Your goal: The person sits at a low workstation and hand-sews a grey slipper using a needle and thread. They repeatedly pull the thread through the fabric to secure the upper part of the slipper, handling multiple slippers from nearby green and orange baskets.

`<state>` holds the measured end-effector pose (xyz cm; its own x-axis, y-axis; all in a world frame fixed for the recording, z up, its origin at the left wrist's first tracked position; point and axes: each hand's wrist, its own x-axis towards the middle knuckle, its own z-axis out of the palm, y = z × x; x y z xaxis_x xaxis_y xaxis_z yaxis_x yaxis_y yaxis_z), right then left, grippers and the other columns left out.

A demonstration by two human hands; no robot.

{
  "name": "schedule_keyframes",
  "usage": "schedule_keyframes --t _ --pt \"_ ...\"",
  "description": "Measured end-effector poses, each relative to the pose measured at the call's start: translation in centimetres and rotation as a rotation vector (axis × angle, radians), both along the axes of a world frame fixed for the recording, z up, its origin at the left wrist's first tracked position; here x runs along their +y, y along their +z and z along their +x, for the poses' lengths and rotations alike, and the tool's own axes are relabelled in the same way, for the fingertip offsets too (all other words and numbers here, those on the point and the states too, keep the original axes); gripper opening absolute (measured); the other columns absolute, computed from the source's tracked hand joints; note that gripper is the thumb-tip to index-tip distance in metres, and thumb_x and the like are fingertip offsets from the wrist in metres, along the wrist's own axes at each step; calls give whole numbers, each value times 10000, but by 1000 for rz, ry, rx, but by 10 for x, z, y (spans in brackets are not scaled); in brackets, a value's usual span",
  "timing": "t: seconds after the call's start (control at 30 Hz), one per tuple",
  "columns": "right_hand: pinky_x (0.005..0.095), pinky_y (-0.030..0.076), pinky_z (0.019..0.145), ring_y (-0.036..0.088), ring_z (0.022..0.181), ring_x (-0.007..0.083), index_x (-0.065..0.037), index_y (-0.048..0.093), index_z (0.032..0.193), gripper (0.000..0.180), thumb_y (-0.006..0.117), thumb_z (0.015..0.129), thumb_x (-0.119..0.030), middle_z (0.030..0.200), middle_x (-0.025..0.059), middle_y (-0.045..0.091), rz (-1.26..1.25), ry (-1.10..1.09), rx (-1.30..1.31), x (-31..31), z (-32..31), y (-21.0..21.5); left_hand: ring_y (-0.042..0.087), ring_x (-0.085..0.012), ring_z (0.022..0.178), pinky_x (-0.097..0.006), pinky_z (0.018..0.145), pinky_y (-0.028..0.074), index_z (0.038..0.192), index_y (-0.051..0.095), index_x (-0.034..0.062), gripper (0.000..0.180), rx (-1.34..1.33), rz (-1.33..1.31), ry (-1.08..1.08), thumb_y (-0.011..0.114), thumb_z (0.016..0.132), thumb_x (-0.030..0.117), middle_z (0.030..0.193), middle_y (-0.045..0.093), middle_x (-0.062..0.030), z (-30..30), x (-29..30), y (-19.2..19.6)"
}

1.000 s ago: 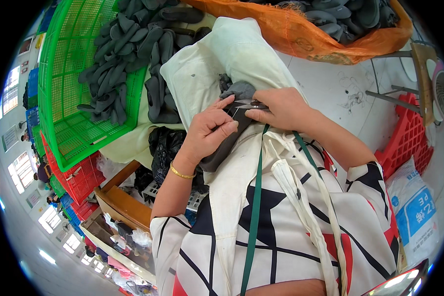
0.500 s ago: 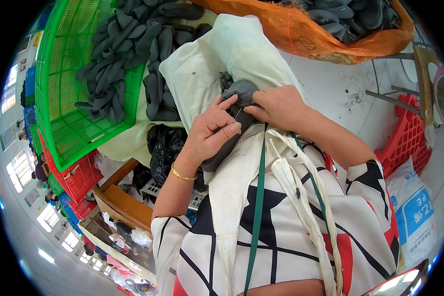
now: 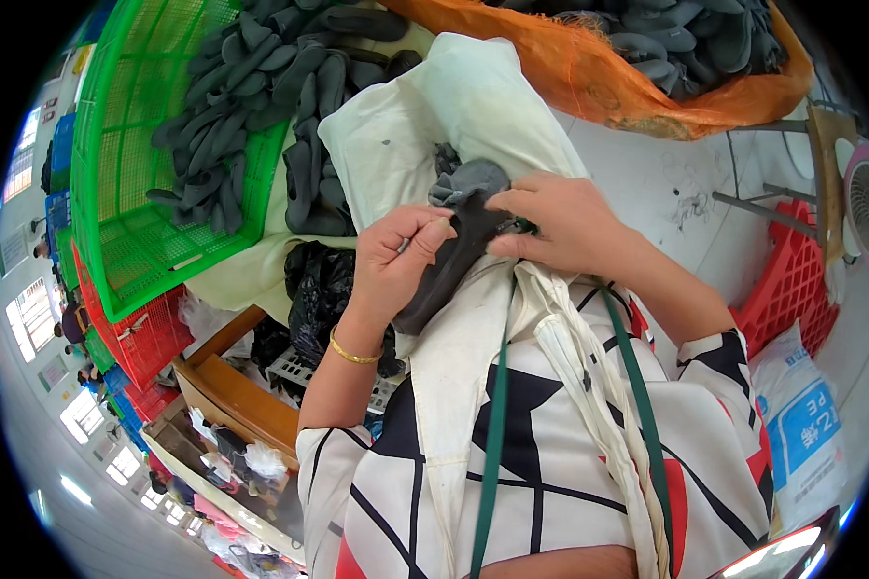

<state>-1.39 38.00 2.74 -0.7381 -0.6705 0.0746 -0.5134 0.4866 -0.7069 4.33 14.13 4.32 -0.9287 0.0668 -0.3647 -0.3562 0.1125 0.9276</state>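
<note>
A dark grey shoe [image 3: 454, 256] lies across my lap, its rounded end with a grey crumpled ornament [image 3: 468, 181] pointing away from me. My left hand [image 3: 396, 256] is closed in a pinch at the left side of the shoe. Whatever sits between thumb and forefinger is too small to make out. On the other side, my right hand [image 3: 565, 222] has its thumb and fingers apart, close to the shoe's right edge. A small dark item shows under that palm, partly hidden; its kind is unclear. A pale cloth [image 3: 492, 96] covers my knees beneath the shoe.
Many grey shoes [image 3: 227, 106] fill a green plastic basket [image 3: 116, 193] at left. More lie in an orange sack [image 3: 637, 111] at top right. A black plastic bag [image 3: 319, 299] and a wooden drawer [image 3: 246, 410] are at left. A red crate [image 3: 792, 280] and fan [image 3: 864, 188] stand at right.
My right hand has opened and shifted slightly right, away from the shoe. My left hand has curled its fingers into a pinch. The thin thread seen between the hands no longer shows.
</note>
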Motion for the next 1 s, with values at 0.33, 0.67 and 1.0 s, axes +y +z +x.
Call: schedule_keyframes --t 0.33,0.67,1.0 --pt "210 468 606 608 713 78 -66 632 1010 166 575 1002 -221 854 27 647 -749 -135 -1169 -41 3 3 529 -65 691 -221 619 443 907 707 -3 164 54 11 -110 652 951 145 782 635 7 11 15 0" --pt "265 460 568 584 642 130 -86 626 1004 60 596 958 -110 691 21 565 -446 -444 -705 -16 -30 -30 629 -118 937 -275 841 508 1184 600 -17 344 -477 483 230 671 927 200 1047 675 -70 23 10 -49" --pt "362 504 677 616 737 286 -51 671 922 92 677 850 -107 856 107 637 -293 4 -212 -23 -1 -21 593 -83 800 -230 773 478 1006 640 37 143 -380 571 394 676 921 147 919 662 -12 21 23 -44"
